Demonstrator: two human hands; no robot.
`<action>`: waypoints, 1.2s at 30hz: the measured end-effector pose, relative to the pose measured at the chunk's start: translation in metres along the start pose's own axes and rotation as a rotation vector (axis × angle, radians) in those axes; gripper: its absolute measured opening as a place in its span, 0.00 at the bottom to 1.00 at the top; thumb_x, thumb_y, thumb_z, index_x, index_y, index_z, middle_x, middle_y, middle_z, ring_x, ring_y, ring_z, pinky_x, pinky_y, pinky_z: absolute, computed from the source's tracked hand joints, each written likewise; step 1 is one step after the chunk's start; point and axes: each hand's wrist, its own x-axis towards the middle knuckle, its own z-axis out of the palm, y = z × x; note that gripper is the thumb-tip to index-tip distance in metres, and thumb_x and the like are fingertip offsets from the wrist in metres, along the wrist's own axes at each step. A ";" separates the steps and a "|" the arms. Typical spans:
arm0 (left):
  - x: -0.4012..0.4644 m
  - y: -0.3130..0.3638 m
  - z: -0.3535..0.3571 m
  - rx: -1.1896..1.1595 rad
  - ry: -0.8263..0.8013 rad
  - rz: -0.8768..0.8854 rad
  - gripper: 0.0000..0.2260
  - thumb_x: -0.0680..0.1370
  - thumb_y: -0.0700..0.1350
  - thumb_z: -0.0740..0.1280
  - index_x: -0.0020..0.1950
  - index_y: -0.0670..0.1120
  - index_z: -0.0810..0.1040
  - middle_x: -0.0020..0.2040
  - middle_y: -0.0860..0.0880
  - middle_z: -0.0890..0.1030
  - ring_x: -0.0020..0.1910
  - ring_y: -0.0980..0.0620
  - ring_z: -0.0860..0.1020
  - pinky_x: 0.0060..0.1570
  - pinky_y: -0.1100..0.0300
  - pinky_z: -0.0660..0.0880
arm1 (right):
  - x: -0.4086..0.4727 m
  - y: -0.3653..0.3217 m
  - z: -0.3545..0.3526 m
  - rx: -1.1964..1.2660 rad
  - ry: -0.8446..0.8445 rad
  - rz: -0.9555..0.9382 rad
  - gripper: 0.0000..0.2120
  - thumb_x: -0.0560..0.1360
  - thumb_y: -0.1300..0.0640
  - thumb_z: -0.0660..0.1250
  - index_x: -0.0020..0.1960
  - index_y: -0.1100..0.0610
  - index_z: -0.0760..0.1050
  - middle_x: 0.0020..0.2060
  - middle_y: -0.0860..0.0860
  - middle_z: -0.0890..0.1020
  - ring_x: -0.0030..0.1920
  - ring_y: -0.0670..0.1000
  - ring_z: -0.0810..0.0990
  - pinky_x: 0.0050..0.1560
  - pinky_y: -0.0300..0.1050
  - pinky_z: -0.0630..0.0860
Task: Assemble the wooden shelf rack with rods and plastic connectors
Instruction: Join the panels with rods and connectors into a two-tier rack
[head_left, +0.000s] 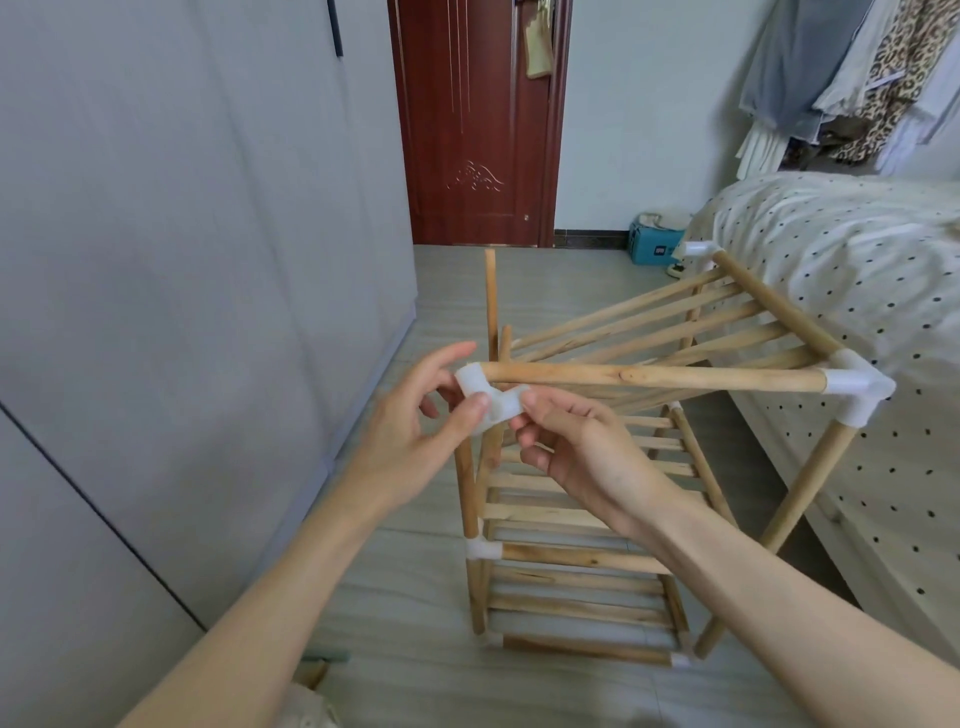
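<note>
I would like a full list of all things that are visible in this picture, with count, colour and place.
rack: one, light wood, on the floor beside the bed
connector: one, white, on the near rod's left end, held by both hands
corner connector: one, white, top right corner
door: one, dark red, far wall
bed: one, white with dark dots, right
box: one, blue, by the far wall
clothes: several, hanging, upper right
left hand: pinches the connector
right hand: pinches the connector

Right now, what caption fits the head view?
Both hands, left and right, fit a white plastic connector onto the top rod of the wooden rack.
</note>
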 end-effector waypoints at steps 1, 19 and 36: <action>-0.001 0.000 0.000 0.009 -0.026 0.003 0.19 0.69 0.61 0.64 0.60 0.65 0.69 0.48 0.58 0.79 0.50 0.58 0.75 0.48 0.66 0.69 | 0.001 0.000 0.001 0.043 -0.004 0.023 0.08 0.77 0.62 0.61 0.48 0.64 0.77 0.33 0.52 0.76 0.32 0.46 0.71 0.32 0.36 0.69; 0.006 0.005 -0.004 -0.541 0.301 -0.357 0.13 0.67 0.51 0.70 0.41 0.45 0.70 0.35 0.48 0.80 0.31 0.53 0.73 0.30 0.63 0.68 | -0.001 0.008 0.012 -0.224 0.190 -0.082 0.05 0.76 0.62 0.66 0.51 0.61 0.77 0.36 0.52 0.80 0.33 0.45 0.77 0.30 0.35 0.72; 0.021 0.003 0.008 -0.267 0.336 -0.227 0.08 0.81 0.49 0.60 0.57 0.58 0.75 0.49 0.52 0.81 0.40 0.67 0.76 0.40 0.73 0.70 | 0.014 -0.007 0.007 0.313 0.174 0.052 0.13 0.78 0.52 0.61 0.54 0.61 0.76 0.45 0.53 0.82 0.41 0.48 0.82 0.36 0.37 0.76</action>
